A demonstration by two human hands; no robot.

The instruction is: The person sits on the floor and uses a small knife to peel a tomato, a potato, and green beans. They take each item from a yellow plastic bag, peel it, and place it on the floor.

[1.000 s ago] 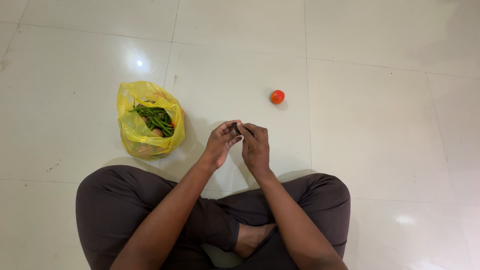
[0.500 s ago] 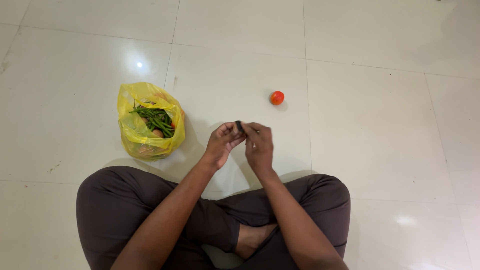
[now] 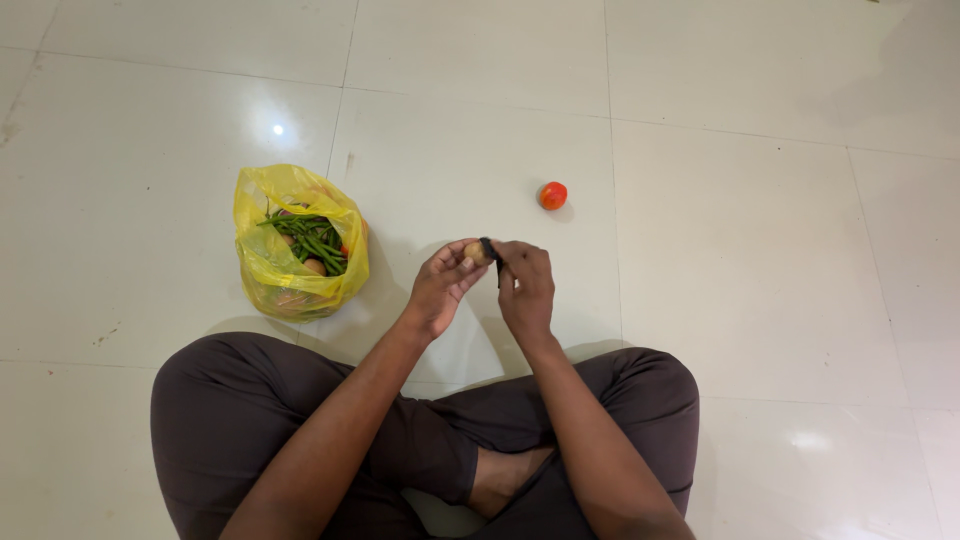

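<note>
I sit cross-legged on a pale tiled floor with both hands raised in front of my knees. My left hand [image 3: 440, 285] pinches a small brownish round vegetable [image 3: 473, 250] at its fingertips. My right hand [image 3: 527, 290] is closed on a small dark tool [image 3: 489, 250], probably a peeler or knife, pressed against that vegetable. The tool is mostly hidden by my fingers.
A yellow plastic bag [image 3: 270, 270] stands open on the floor to the left, holding green beans [image 3: 315, 240] and some brownish vegetables. A red tomato [image 3: 553, 195] lies alone on the floor beyond my hands. My dark trouser legs [image 3: 230, 410] fill the near foreground.
The brownish vegetable has turned into view at my left fingertips. My right hand has shifted slightly right and up with the dark tool. Bag and tomato stay put.
</note>
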